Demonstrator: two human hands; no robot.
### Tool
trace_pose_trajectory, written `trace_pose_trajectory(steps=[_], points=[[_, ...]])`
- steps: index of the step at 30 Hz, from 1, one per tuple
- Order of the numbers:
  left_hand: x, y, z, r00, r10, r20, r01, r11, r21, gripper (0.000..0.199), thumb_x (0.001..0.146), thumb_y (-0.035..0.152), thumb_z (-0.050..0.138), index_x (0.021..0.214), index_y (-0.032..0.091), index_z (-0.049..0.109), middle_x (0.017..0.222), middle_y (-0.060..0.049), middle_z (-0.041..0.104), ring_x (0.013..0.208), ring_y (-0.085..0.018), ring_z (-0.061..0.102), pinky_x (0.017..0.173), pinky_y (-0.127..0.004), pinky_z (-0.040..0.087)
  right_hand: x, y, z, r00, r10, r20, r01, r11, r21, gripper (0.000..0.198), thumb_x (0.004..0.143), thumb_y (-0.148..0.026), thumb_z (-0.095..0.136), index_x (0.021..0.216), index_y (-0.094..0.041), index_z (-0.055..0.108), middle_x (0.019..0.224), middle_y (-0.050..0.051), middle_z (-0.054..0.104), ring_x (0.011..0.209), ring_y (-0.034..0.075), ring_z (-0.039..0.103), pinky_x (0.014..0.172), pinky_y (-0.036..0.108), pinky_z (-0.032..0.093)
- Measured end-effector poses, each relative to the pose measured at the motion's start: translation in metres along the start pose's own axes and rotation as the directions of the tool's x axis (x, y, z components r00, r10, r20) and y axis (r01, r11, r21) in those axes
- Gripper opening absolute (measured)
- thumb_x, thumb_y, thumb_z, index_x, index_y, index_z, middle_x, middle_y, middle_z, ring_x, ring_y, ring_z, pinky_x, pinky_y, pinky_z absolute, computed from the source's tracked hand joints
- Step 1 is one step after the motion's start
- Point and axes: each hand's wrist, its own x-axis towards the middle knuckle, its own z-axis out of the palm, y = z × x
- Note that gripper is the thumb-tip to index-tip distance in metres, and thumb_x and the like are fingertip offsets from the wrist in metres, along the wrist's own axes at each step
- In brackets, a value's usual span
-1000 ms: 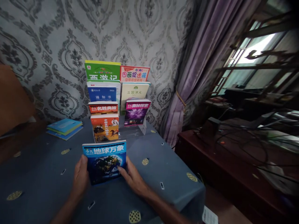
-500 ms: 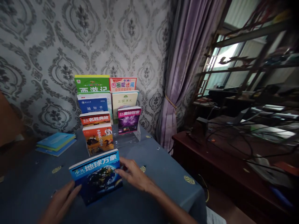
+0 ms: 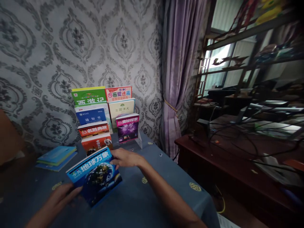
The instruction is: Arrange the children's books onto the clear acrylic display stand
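A blue book [image 3: 97, 179] with a globe on its cover is held tilted above the near part of the table. My left hand [image 3: 63, 194] grips its lower left edge, thumb on the front. At the upper right edge, my right hand [image 3: 124, 157] pinches the book, its fingers partly behind it. Just beyond stands a tiered display rack [image 3: 140, 141] of clear plastic. Its left side bears an orange book [image 3: 96, 143], partly hidden by the blue one, then a red-banded book [image 3: 93, 129] and a blue booklet [image 3: 90, 116]. A purple book [image 3: 127, 129] stands at the right front.
Several thin blue booklets [image 3: 57, 156] lie stacked left of the rack. A dark blue cloth [image 3: 163, 177] covers the table. Behind are patterned wallpaper and a purple curtain [image 3: 175, 79]. To the right, a dark red desk [image 3: 201, 152] carries tangled cables.
The blue book has tilted more, and its top now overlaps the orange book. My right hand has moved up and left along with it. The camera view has shifted slightly.
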Motion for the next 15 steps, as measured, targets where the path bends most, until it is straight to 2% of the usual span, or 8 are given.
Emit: trace_pose_trajectory(steps=[2, 5, 10, 15], points=[[0.006, 0.006, -0.002, 1.0, 0.009, 0.002, -0.009, 0.998, 0.056, 0.058, 0.075, 0.079, 0.048, 0.069, 0.026, 0.072, 0.071, -0.002, 0.074, 0.069, -0.023, 0.069, 0.072, -0.03, 0.058, -0.005, 0.001, -0.009, 0.998, -0.027, 0.061, 0.027, 1.0, 0.007, 0.015, 0.093, -0.014, 0.057, 0.08, -0.018, 0.052, 0.073, -0.003, 0.059, 0.066, 0.013, 0.068, 0.06, 0.019, 0.051], [0.02, 0.014, 0.001, 0.997, 0.061, 0.041, -0.064, 0.995, 0.081, 0.051, 0.078, 0.07, 0.048, 0.067, 0.025, 0.069, 0.069, -0.002, 0.073, 0.066, -0.022, 0.067, 0.068, -0.029, 0.056, -0.018, 0.01, -0.016, 0.99, -0.008, 0.138, 0.0, 0.999, 0.053, 0.016, 0.092, -0.018, 0.061, 0.077, -0.017, 0.057, 0.071, -0.003, 0.062, 0.067, 0.014, 0.068, 0.064, 0.021, 0.053], [0.039, 0.023, 0.004, 0.981, 0.124, 0.15, -0.136, 0.988, 0.068, 0.046, 0.084, 0.063, 0.046, 0.07, 0.023, 0.065, 0.071, -0.002, 0.072, 0.067, -0.021, 0.066, 0.067, -0.029, 0.054, -0.032, 0.029, -0.022, 0.99, 0.046, 0.135, -0.075, 0.975, 0.21, 0.02, 0.094, -0.032, 0.062, 0.082, -0.016, 0.062, 0.073, 0.001, 0.068, 0.068, 0.015, 0.07, 0.065, 0.023, 0.056], [0.048, 0.041, 0.005, 0.975, 0.166, 0.147, -0.19, 0.967, 0.168, 0.045, 0.089, 0.06, 0.045, 0.072, 0.024, 0.067, 0.074, -0.002, 0.071, 0.076, -0.022, 0.066, 0.072, -0.029, 0.053, -0.032, 0.037, -0.042, 0.972, 0.153, 0.177, -0.186, 0.964, 0.191, 0.025, 0.092, -0.03, 0.064, 0.073, -0.014, 0.062, 0.064, 0.0, 0.067, 0.056, 0.013, 0.068, 0.059, 0.023, 0.055]])
